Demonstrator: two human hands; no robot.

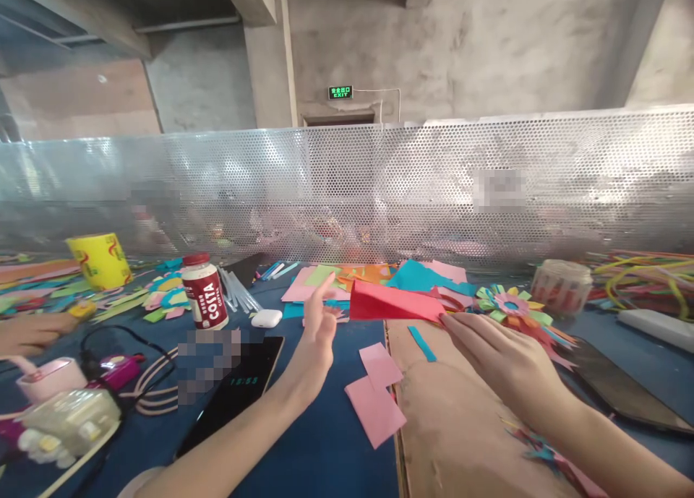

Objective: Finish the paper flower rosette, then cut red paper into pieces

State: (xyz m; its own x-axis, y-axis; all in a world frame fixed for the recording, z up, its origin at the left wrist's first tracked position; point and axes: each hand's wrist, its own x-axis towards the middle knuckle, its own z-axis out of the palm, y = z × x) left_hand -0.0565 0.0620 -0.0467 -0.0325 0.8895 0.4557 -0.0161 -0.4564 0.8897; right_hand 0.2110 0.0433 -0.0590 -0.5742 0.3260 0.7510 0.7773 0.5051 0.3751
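A folded sheet of red paper (395, 301) is held up in front of me, above the table's far half. My right hand (502, 350) pinches its right end, fingers pressed together. Beside the paper's left end is my left hand (319, 332), its index finger raised and its fingers apart, with nothing in them. Two pink paper pieces (375, 410) lie below, overlapping the edge of a cardboard sheet (460, 426). On that cardboard rests a small blue paper strip (421, 343). A flower of coloured paper strips (510, 306) is just beyond my right hand.
Around the table stand a Costa bottle (204, 295), a yellow tape roll (100, 261) and a clear jar (561, 288). Phones (238, 389) lie on both sides. Another person's hand (37, 333) is at far left. A perforated metal screen (260, 194) closes off the back.
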